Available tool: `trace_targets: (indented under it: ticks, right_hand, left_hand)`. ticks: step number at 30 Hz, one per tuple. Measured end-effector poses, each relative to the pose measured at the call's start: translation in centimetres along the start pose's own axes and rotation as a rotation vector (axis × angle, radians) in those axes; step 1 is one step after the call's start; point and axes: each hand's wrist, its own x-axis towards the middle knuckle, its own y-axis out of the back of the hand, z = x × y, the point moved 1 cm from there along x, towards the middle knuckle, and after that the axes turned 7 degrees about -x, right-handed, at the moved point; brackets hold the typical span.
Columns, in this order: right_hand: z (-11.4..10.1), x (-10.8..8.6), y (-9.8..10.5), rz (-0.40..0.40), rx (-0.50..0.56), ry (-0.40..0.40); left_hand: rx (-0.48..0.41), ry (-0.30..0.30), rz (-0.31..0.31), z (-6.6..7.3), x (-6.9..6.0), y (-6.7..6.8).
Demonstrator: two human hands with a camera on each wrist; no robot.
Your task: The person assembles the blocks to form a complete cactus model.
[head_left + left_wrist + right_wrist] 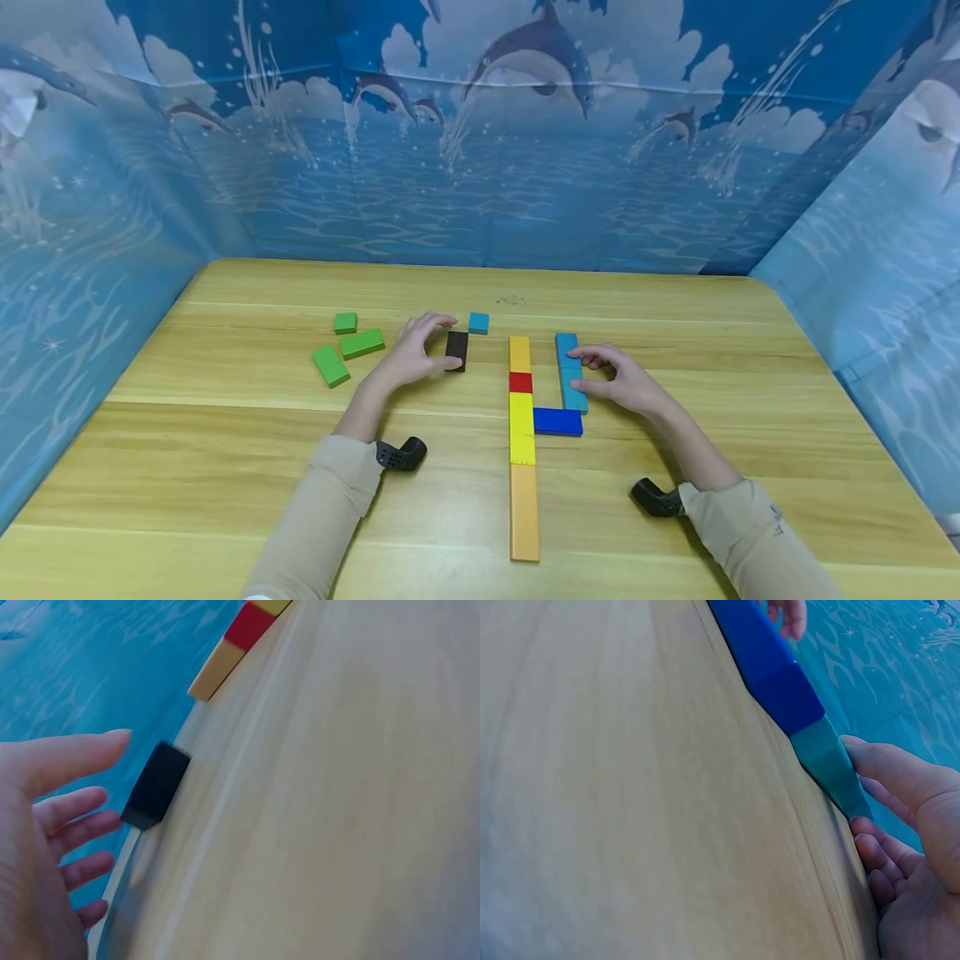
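Observation:
My left hand (412, 357) is around a black block (457, 352), thumb and forefinger spread apart. In the left wrist view a gap shows between the thumb (82, 757) and the black block (157, 786). On the right, my right hand (618, 379) has its thumb and forefinger at two light-blue blocks (572, 371) laid end to end. A dark-blue block (558, 422) lies crosswise between these and a column of a yellow-orange block (519, 354), a red block (521, 382), a yellow block (522, 428) and a long orange block (524, 512).
Several green blocks, one a green bar (362, 343), lie left of my left hand. A small light-blue block (478, 323) sits beyond the black one. Everything rests on a wooden table (225, 483), with a dolphin-print curtain (480, 200) along its back and sides.

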Motion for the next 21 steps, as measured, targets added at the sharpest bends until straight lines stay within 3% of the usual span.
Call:
trace_targets:
  ticks: [6,9,14,21]
  right_hand:
    - [-1.4,-0.4,0.3,-0.005,0.016,0.005]
    - [-0.8,-0.2,0.1,-0.004,0.015,0.004]
    - [0.8,0.1,-0.1,-0.001,0.014,0.004]
    - [1.2,0.2,-0.1,0.004,0.018,0.005]
  left_hand:
    - [0.077,0.014,-0.072,-0.9,-0.5,0.6]
    - [0.088,0.018,-0.082,-0.9,-0.6,0.6]
    - [0.093,0.022,-0.083,-0.9,-0.6,0.6]
    - [0.041,0.029,-0.04,-1.1,-0.5,0.5]
